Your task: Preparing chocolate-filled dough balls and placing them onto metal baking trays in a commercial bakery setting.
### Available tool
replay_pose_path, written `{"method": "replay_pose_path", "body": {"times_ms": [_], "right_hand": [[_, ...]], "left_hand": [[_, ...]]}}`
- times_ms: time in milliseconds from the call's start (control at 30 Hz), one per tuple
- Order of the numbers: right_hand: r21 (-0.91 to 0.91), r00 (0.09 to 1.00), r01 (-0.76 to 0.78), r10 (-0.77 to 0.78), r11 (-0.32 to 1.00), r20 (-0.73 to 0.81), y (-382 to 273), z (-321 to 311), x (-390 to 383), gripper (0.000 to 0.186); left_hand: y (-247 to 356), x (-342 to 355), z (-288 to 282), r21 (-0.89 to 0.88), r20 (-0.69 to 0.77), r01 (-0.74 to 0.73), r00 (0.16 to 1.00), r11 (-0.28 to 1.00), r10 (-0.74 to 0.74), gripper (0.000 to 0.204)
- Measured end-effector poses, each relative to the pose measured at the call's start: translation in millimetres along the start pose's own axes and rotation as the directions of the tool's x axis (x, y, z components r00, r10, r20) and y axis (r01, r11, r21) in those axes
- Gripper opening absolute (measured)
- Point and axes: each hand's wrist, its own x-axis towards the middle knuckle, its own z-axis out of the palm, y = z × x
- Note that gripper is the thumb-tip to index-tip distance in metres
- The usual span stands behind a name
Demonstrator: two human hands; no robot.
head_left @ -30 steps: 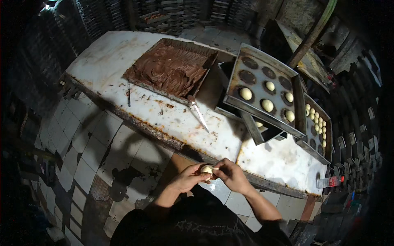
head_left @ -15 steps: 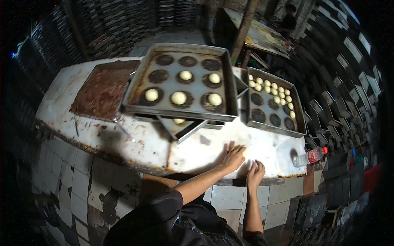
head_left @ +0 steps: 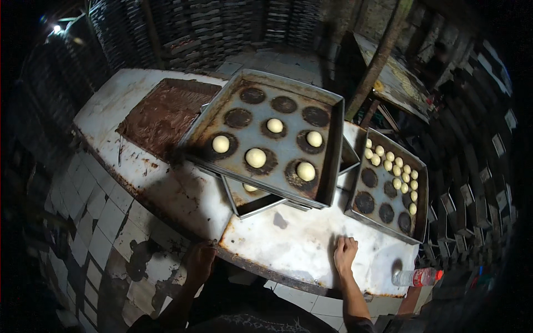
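Note:
My right hand point(head_left: 345, 254) rests on the white tabletop point(head_left: 294, 250) with its fingers curled under. Whatever may lie beneath those fingers is hidden. In shadow at the table's front edge is my left hand point(head_left: 201, 262), its fingers too dark to make out. Beyond my hands, a large metal tray point(head_left: 236, 130) with dark round marks holds several pale dough balls point(head_left: 255, 158). It sits tilted on top of other trays, and one lower tray point(head_left: 261, 208) shows a ball under its edge. To the right, a second tray point(head_left: 383, 226) carries several smaller dough balls point(head_left: 398, 162).
A brown chocolate-like spread point(head_left: 164, 114) covers a square patch at the left of the table. A clear bottle point(head_left: 413, 277) with a red label lies at the right edge. Stacked metal tins point(head_left: 466, 205) stand beyond. A wooden post point(head_left: 383, 58) and another table point(head_left: 391, 66) are behind.
My left hand has left the tabletop and moved left to the front edge. My right hand stays curled on the table. The view has turned, so the trays appear lower and further right.

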Motion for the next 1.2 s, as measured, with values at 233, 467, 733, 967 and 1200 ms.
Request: {"method": "replay_pose_path", "body": {"times_ms": [233, 467, 733, 967, 1200], "right_hand": [[-0.347, 0.913, 0.228, -0.076, 0.910, 0.400, -17, -1, -61, 0.048], [0.277, 0.175, -0.007, -0.272, 0.961, 0.946, -287, -71, 111, 0.041], [-0.014, 0.592, 0.468, -0.301, 0.883, 0.748, -393, 140, 299, 0.034], [0.249, 0.819, 0.410, -0.475, 0.877, 0.323, -347, 80, 316, 0.031], [-0.430, 0.994, -0.078, 0.103, 0.899, 0.034, -78, -21, 351, 0.019]], "left_hand": [[-4, 27, -14, -0.077, 0.291, -0.259, 0.918, 0.963, 0.270, 0.041], [-20, 102, -91, -0.347, 0.287, -0.045, 0.946, 0.937, 0.152, 0.053], [27, 124, -137, -0.274, 0.301, 0.035, 0.952, 0.961, 0.051, 0.059], [39, 116, -137, -0.313, 0.484, 0.360, 0.856, 0.879, -0.179, 0.064], [2, 78, -50, -0.492, 0.657, 0.303, 0.744, 0.816, 0.120, 0.052]]}}
